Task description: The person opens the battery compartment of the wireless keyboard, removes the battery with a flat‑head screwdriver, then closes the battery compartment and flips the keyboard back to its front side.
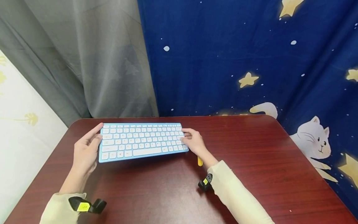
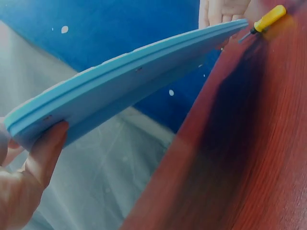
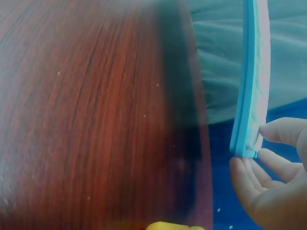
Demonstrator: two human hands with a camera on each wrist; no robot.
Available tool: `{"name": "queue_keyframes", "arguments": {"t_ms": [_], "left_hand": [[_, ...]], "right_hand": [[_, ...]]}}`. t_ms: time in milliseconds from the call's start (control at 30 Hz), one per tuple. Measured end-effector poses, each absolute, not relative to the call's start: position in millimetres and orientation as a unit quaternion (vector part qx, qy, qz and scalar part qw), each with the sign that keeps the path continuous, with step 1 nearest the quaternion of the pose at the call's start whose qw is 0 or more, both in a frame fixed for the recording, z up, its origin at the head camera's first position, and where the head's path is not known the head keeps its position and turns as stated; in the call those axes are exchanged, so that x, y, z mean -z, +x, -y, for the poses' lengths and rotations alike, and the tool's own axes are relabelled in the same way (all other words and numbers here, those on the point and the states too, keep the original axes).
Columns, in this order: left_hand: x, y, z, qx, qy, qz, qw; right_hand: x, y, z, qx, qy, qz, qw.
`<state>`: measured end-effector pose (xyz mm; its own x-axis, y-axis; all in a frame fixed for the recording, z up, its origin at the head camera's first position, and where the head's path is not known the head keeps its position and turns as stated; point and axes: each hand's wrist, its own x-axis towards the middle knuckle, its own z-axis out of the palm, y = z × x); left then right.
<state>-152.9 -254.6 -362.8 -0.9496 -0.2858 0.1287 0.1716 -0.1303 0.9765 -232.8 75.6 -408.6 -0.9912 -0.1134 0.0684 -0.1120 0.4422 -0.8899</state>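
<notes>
A blue keyboard (image 1: 145,152) with white keys is held up off the table, its key side turned toward the head camera. My left hand (image 1: 86,152) grips its left end, thumb on the front edge; in the left wrist view a finger (image 2: 47,152) presses the blue underside. At the other end, my right hand (image 1: 195,142) pinches the keyboard, the thumb over the keys and the other fingers behind or at the edge. Beneath the right wrist lies a screwdriver (image 2: 270,18) with a yellow handle and a thin metal shaft, mostly hidden in the head view.
The dark red wooden table (image 1: 251,161) has rounded far corners. Behind it hang a grey curtain (image 1: 112,62) and a blue curtain (image 1: 212,62) with stars and a cat. A pale patterned surface (image 1: 22,130) stands at the left.
</notes>
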Motion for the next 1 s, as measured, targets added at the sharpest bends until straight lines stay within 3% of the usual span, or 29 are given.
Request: {"name": "queue_keyframes", "arguments": {"t_ms": [500, 1000], "left_hand": [[350, -138, 243, 0.755, 0.048, 0.631, 0.174], [345, -130, 232, 0.776, 0.048, 0.6, 0.189]], "right_hand": [[399, -219, -64, 0.453, -0.123, -0.879, -0.087], [382, -198, -51, 0.482, -0.191, -0.851, -0.089]]}}
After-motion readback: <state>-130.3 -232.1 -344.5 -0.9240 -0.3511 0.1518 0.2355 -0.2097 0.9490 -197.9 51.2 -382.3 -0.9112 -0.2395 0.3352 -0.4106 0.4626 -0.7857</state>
